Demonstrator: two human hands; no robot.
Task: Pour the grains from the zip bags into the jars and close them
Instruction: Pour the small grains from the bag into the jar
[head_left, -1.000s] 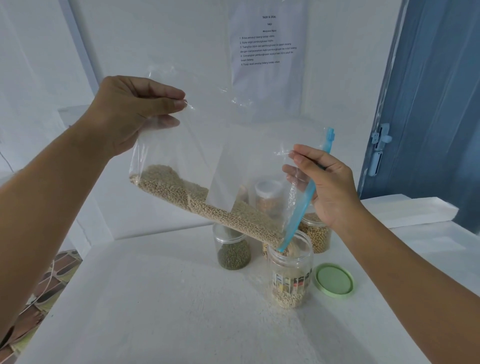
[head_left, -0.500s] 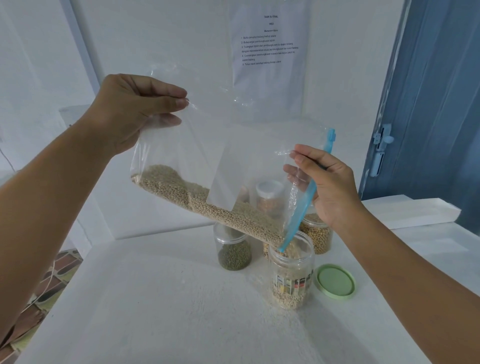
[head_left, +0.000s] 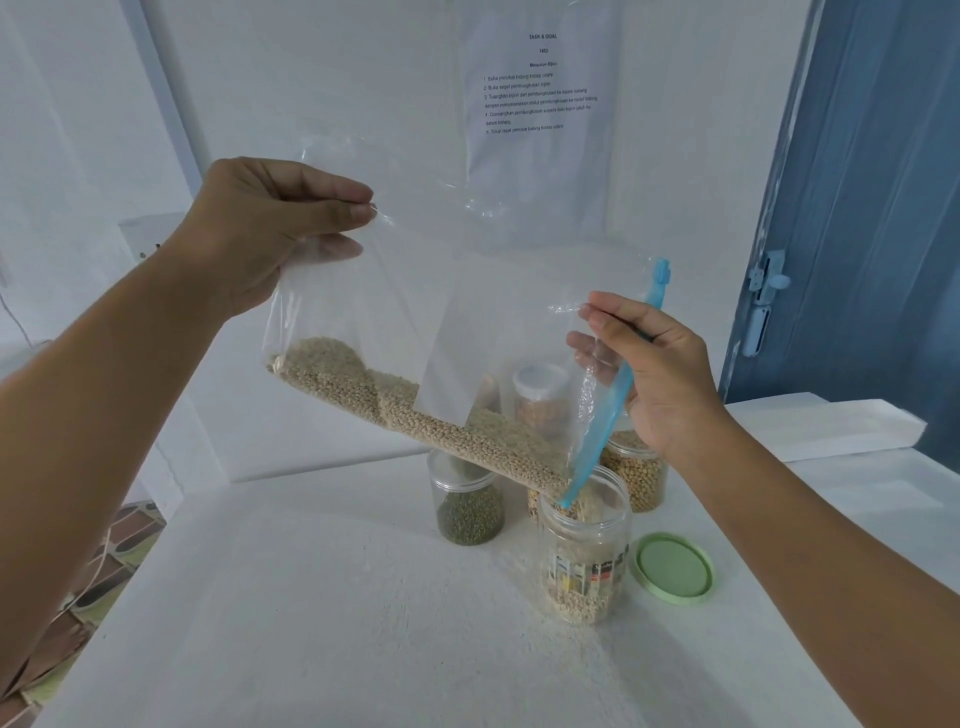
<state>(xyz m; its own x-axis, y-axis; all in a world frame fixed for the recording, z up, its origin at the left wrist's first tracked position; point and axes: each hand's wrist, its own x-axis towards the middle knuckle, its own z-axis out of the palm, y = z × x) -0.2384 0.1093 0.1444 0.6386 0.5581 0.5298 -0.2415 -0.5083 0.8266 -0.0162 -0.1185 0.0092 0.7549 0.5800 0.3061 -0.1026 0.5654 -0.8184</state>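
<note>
the left hand (head_left: 270, 228) pinches the raised bottom corner of a clear zip bag (head_left: 467, 312), and the right hand (head_left: 660, 374) grips its blue zip strip (head_left: 605, 421). the bag slants down, its pale grains (head_left: 415, 410) running into the open jar (head_left: 584, 551) on the white table (head_left: 311, 623). a green lid (head_left: 672, 566) lies beside the jar. three jars behind are partly hidden by the bag; the wall sheet's (head_left: 540, 83) small print is unreadable.
</note>
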